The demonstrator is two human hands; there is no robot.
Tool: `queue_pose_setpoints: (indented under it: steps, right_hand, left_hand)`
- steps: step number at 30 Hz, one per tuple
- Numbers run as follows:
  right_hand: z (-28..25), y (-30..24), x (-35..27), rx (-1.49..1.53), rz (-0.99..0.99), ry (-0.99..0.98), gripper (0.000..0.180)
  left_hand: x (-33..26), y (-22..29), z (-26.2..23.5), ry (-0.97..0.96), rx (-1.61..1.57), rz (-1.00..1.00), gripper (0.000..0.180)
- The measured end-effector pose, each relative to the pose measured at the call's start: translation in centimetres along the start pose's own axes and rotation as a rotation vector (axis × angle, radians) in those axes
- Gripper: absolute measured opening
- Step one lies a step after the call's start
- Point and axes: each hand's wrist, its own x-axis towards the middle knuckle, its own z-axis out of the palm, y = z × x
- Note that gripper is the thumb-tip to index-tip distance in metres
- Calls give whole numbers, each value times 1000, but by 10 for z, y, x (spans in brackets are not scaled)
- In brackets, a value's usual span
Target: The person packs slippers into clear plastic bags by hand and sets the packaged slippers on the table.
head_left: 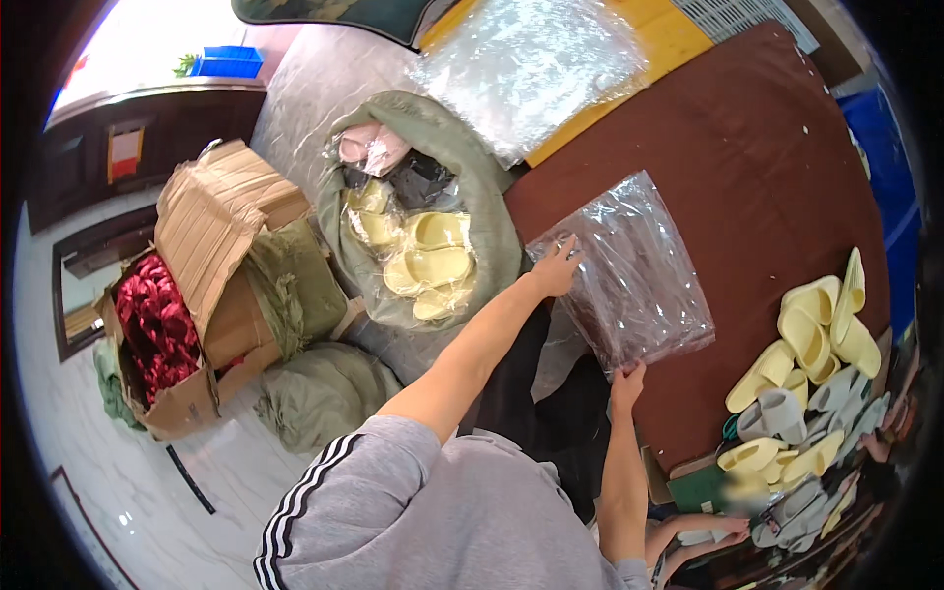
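Note:
A clear plastic bag (644, 280) lies flat and wrinkled on the brown-covered table. My left hand (557, 267) rests on its left edge with the fingers stretched out. At the bag's near corner my right hand (626, 385) is closed, pinching the plastic edge between thumb and fingers. Left of the table, an olive-green sack (497, 231) stands with its mouth wide, holding bagged yellow slippers (428, 267) and pink slippers (372, 147).
Loose yellow slippers (811, 329) and grey slippers (777, 413) pile on the table's right side, near another person's hand (730, 526). A stack of clear bags (536, 69) lies at the far end. Cardboard boxes (211, 231) with red contents and a green sack (329, 393) stand at left.

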Motion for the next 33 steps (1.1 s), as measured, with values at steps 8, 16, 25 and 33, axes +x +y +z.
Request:
queue_pose_setpoints:
  steps: [8,16,25,33]
  right_hand:
    - [-42,-11,3,134,56,121,53]
    - [-48,-41,-23,168,95,-29,38]
    - [-47,-111,-30,66,-71,-217,31]
    - [-56,-247,-68,107,-480,-362,27]
  left_hand:
    - [-117,-97,-12,1028,-705,-509,31]
    - [-193,-157,25,535,-114,-233,58]
    - [-161,-137,24,468,-468,-640,19]
    - [-245,-116,-91,993,-691,-279,20]
